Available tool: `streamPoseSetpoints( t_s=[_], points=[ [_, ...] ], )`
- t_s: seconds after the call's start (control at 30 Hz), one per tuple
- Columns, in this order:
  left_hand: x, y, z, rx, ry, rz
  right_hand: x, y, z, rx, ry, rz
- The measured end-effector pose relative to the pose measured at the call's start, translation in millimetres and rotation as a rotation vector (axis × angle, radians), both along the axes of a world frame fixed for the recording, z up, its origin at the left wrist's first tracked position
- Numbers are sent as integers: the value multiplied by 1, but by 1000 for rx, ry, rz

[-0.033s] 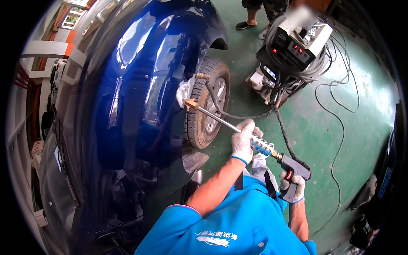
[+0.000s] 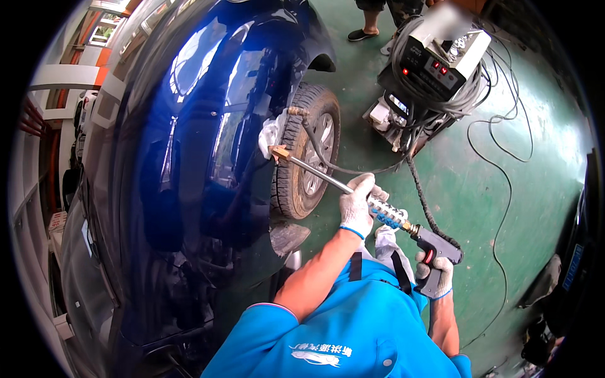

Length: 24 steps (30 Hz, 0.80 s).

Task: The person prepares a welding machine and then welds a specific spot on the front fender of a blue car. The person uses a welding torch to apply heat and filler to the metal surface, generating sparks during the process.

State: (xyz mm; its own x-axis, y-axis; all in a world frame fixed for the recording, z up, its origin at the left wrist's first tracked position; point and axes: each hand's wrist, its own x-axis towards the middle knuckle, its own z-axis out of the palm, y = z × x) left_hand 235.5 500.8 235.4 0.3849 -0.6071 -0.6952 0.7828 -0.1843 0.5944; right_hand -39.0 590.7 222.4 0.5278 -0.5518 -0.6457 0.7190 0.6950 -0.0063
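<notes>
A spot-weld dent puller [image 2: 392, 214] slants from my body up to the blue car's fender [image 2: 220, 138]. Its black pistol handle sits in my gloved right hand [image 2: 435, 274], with the fingers wrapped round the grip, close to the red trigger. My gloved left hand [image 2: 358, 205] is closed round the puller where the steel rod meets the ribbed silver sleeve. The copper-coloured tip [image 2: 280, 152] lies at the wheel-arch edge; its exact contact is hard to see. Just above it, a brass-coloured cable end [image 2: 298, 112] and a crumpled white cloth [image 2: 271, 133] are at the arch.
The tyre [image 2: 296, 164] stands beside the rod. A welding machine [image 2: 432, 66] with a lit red display and coiled cables is on the green floor [image 2: 466, 189] ahead right. A black braided cable [image 2: 421, 189] joins the handle. Another person's leg and shoe [image 2: 363, 34] show behind.
My left hand sits very slightly farther left and forward, and the car and machine are shifted a little in view. Both hands keep their hold on the dent puller.
</notes>
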Motion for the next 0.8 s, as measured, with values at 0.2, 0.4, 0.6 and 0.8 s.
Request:
streamPoseSetpoints(
  t_s=[0.2,0.4,0.6,0.8],
  points=[
    [5,4,-11,-30,-50,-31,3,1,1,-6,35,-5],
    [63,-2,-15,-189,-112,-1,-1,-6,-1,-24,-75,45],
    [167,-49,29,-105,-23,273,5,-3,4,-14,64,28],
    [189,-36,-26,-1080,600,-6,9,-4,15,-72,91,82]
  ],
)
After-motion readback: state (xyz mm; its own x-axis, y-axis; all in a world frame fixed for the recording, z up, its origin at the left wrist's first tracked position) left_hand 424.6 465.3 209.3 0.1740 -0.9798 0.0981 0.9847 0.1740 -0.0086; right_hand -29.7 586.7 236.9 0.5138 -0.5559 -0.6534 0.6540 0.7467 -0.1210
